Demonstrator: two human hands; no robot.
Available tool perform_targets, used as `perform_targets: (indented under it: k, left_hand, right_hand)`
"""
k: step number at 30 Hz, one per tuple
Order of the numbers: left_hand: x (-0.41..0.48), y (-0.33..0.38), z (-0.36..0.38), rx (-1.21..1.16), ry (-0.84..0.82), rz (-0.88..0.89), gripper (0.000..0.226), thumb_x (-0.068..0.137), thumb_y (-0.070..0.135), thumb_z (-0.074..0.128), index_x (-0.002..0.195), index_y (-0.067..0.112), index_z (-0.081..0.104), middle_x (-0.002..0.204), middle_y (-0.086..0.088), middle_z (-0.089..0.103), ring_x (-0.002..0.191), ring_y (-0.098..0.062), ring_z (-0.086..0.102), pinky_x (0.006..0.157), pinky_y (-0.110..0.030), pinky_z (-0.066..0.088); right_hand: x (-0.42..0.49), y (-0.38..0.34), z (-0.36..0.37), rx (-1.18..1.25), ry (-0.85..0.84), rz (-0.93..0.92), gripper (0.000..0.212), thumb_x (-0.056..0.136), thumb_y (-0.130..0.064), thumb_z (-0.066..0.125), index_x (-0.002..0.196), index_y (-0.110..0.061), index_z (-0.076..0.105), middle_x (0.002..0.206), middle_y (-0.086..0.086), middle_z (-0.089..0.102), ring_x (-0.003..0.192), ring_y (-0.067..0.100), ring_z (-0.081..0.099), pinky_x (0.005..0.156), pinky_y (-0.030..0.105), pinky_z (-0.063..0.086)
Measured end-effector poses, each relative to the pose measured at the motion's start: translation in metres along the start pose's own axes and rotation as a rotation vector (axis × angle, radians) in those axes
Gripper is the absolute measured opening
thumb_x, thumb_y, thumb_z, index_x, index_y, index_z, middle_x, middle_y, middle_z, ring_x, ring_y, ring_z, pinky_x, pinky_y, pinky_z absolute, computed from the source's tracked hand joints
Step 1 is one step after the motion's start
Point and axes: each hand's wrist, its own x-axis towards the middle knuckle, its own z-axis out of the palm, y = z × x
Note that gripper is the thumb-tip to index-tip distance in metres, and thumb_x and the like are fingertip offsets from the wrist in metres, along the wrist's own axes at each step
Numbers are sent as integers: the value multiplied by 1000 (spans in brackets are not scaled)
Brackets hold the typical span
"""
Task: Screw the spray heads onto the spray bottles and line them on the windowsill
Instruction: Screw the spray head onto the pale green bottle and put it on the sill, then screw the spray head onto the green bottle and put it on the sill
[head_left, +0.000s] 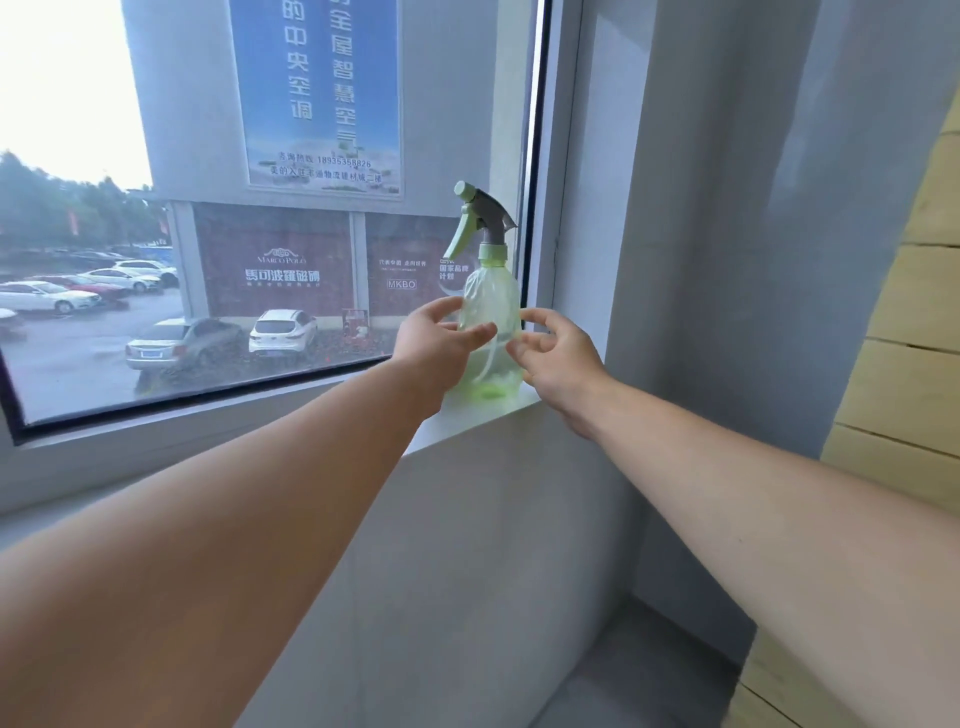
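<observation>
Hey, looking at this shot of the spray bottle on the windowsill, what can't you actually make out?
- Head view: whether the left hand and right hand grip the spray bottle; motion blur.
- Bottle's lower left side: behind the left hand.
- Windowsill further left: covered by the left forearm.
- Other bottles: none in frame.

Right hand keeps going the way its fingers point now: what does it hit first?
Probably the spray bottle. The right hand points left toward its lower body, fingertips at or nearly on the plastic; contact is unclear. The left hand sits on the far side.
</observation>
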Motion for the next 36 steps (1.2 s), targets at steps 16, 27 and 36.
perform_targets:
  k: [16,27,36]
  left_hand:
    - [-1,-16,2,153,82,60,74,89,17,79,154,12,45,135,-4,64,119,-22,63,100,-36,51]
    - [-81,-9,-2,191,218,318,45,88,35,79,126,16,64,107,-2,69,96,-11,65,84,-17,52]
    - [-184,-73,81,115,-256,-53,12,91,32,76,88,20,73,83,-6,75,76,-17,66,72,-35,57]
  right_hand:
    - [-8,13,-2,7,-4,18,36,91,-23,67,125,-30,56,94,-18,67,90,5,65,85,27,53]
    - [-73,17,-56,-125,77,41,44,88,-27,70,130,-22,56,124,6,66,108,18,65,98,43,54]
    - [-214,85,-137,-286,122,321,28,87,-28,70,112,-17,65,102,9,72,95,32,70,89,50,56]
